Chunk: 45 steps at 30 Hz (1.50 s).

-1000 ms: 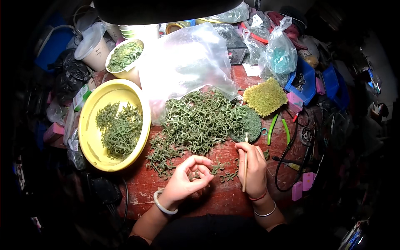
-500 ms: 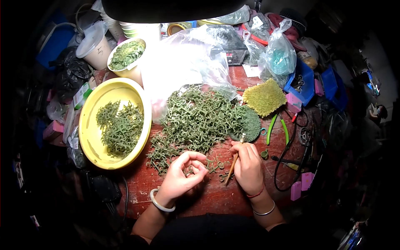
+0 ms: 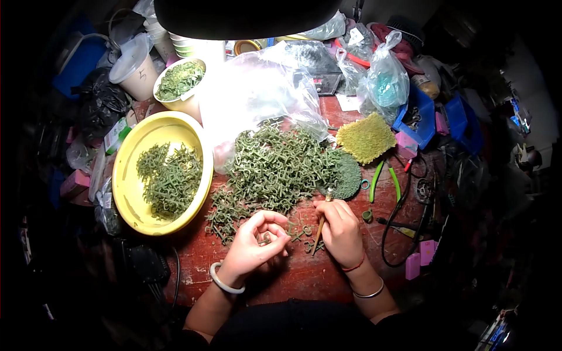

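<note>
A big heap of small curled green pieces (image 3: 275,167) lies on the red table in front of me. My left hand (image 3: 257,243) is closed at the heap's near edge, thumb and forefinger pinched together. A greenish bit shows within its curled fingers, too small to make out. To the right, my right hand (image 3: 342,231) grips a slim wooden-handled tool (image 3: 318,235) with a metal fitting at its upper end. The tool slants down toward the table between both hands. A few loose green pieces (image 3: 301,232) lie there, close to its lower end.
At left stands a yellow basin (image 3: 120,196) holding more green pieces. Behind the heap lies a clear plastic bag (image 3: 257,88). On the right are a round green textured pad (image 3: 346,178), a yellow textured sheet (image 3: 367,138), green-handled pliers (image 3: 375,182), a black cable (image 3: 383,248) and blue bins (image 3: 417,120).
My right hand has shifted slightly left and up with the tool, bringing it nearer my left hand. The left hand has barely moved and stays pinched.
</note>
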Available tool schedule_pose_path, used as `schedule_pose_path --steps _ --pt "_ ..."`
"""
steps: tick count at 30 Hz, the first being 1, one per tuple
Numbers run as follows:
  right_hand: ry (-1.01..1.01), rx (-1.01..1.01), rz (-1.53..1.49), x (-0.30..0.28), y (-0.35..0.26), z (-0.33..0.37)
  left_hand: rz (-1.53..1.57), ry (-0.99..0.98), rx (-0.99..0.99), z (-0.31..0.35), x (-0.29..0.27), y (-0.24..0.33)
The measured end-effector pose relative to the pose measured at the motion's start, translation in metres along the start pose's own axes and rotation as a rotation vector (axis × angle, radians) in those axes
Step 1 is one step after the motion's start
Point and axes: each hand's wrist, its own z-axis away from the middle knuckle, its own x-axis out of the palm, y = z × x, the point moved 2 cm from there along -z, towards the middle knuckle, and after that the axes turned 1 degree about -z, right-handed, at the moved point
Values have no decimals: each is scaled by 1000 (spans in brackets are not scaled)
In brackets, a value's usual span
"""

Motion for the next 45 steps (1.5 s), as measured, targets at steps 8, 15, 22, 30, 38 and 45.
schedule_pose_path --steps 8,15,22,30,38,45 --pt "-12 -53 113 -1 -1 -2 121 113 -26 -1 -1 5" --pt "-119 -53 -220 -6 -25 7 46 133 40 50 -6 15" --pt "-354 -332 -192 25 -53 10 -186 184 -4 88 -32 -6" --pt "-338 18 -335 1 -51 24 -477 142 112 76 -36 -18" --pt "-256 -11 -276 12 -58 38 -416 98 39 70 -36 -19" --pt "-349 -398 -36 26 -57 22 -285 70 -23 70 -37 -19"
